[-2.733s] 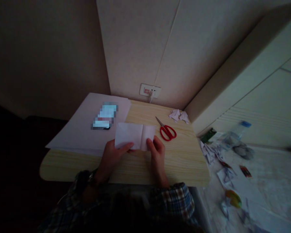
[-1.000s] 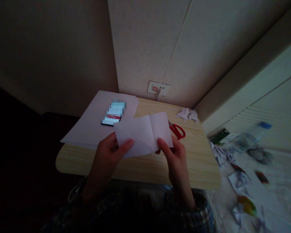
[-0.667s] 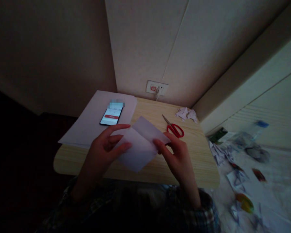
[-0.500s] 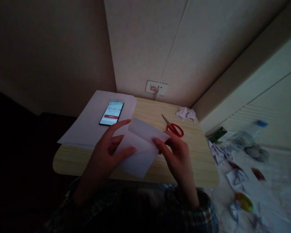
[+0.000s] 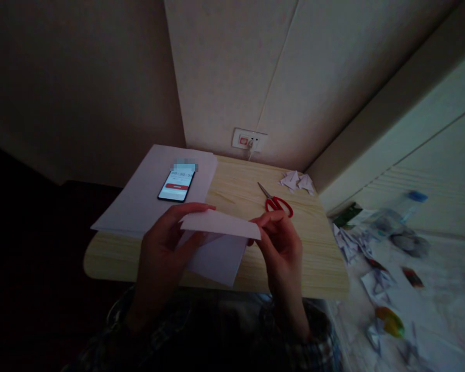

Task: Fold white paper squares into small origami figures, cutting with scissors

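Note:
A white sheet of paper is held between both hands over the front of the small wooden table. Its upper part is bent over towards me as a flap. My left hand grips the left side, with the thumb in under the flap and the fingers behind the top edge. My right hand pinches the flap's right end between thumb and fingers. Just beyond the right hand lie scissors with red handles, their blades pointing to the back left.
A stack of white paper lies at the table's left with a lit phone on it. Two folded paper shapes sit at the back right corner. A wall socket is behind. Folded papers and a plastic bottle lie at lower right.
The paper's upper part has swung down towards me into a flap. My left hand has shifted slightly with it, its thumb now partly under the flap; the right hand still pinches the right end.

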A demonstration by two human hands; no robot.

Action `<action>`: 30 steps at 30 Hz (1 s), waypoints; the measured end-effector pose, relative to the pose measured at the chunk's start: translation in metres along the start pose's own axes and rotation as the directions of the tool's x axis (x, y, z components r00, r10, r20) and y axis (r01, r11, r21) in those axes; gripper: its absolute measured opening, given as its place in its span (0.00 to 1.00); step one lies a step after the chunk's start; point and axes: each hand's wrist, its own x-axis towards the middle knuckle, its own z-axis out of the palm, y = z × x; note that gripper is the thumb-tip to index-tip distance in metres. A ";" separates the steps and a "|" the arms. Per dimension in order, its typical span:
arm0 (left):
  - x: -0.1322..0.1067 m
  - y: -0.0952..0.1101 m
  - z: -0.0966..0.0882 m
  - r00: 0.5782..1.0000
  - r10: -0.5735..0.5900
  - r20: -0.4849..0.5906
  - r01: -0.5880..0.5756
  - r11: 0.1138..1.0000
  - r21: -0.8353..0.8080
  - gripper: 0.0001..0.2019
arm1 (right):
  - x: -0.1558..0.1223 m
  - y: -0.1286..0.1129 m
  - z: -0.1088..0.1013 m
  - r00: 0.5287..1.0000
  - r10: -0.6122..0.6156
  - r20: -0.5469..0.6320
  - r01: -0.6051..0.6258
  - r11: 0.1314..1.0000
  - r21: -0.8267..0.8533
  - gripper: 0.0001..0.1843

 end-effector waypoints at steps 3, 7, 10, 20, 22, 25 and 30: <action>-0.001 0.001 0.002 0.999 0.007 -0.039 -0.008 1.000 -0.029 0.13 | -0.001 -0.001 0.000 0.999 -0.037 -0.017 0.035 0.995 -0.097 0.05; 0.000 -0.001 0.002 0.999 0.006 -0.032 -0.004 0.999 0.046 0.05 | -0.004 -0.002 -0.001 0.999 -0.052 -0.004 0.051 0.981 -0.185 0.08; 0.001 -0.003 0.002 1.000 -0.007 -0.011 0.008 0.995 0.095 0.07 | -0.006 -0.001 -0.002 0.998 -0.063 0.007 0.063 0.978 -0.200 0.07; 0.001 -0.010 0.000 0.993 -0.017 -0.117 0.026 0.997 0.074 0.09 | -0.006 -0.001 -0.003 0.987 0.008 0.160 0.014 0.991 -0.137 0.10; 0.001 -0.009 0.001 0.989 -0.028 -0.145 0.035 0.998 0.044 0.10 | -0.006 -0.002 -0.002 0.984 0.037 0.174 -0.012 0.990 -0.142 0.10; 0.000 -0.005 0.004 0.983 -0.030 -0.179 0.027 0.999 -0.017 0.14 | -0.005 -0.003 0.000 0.984 0.062 0.168 -0.038 0.989 -0.140 0.10; -0.003 -0.002 0.007 0.972 -0.011 -0.236 0.009 1.000 -0.010 0.14 | -0.006 -0.004 0.003 0.987 0.070 0.147 -0.044 0.984 -0.174 0.05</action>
